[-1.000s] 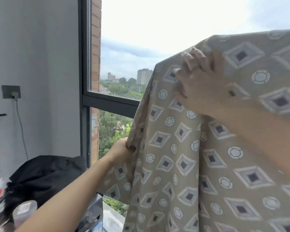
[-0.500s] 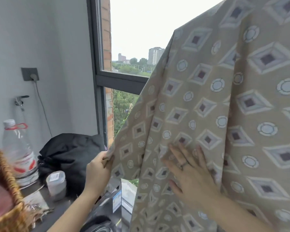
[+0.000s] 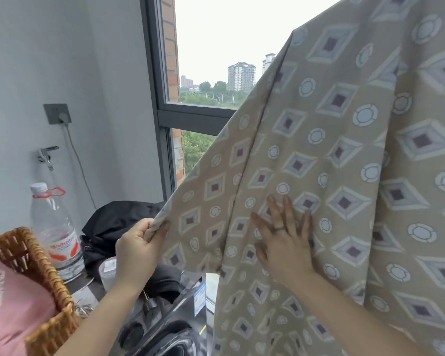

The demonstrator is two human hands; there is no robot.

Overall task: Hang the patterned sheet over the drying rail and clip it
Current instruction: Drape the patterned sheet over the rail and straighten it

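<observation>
The beige cotton sheet with grey diamonds and pale rings [image 3: 344, 176] is already draped from above, out of the top of the view; the rail itself is not seen, and no clip is seen; the step in hand is judged to be the spreading and smoothing of the hung cloth. The left hand [image 3: 136, 249] is closed in a narrow grip on the left edge of the sheet, which is pulled outward; the right hand [image 3: 284, 242] is laid flat and wide on the cloth, holding nothing. Next, the folds should probably be evened before a clip is fetched. Behind stand a woven wicker basket [image 3: 44, 276], a clear plastic bottle [image 3: 53, 227] and the dark-framed window [image 3: 198, 116].
</observation>
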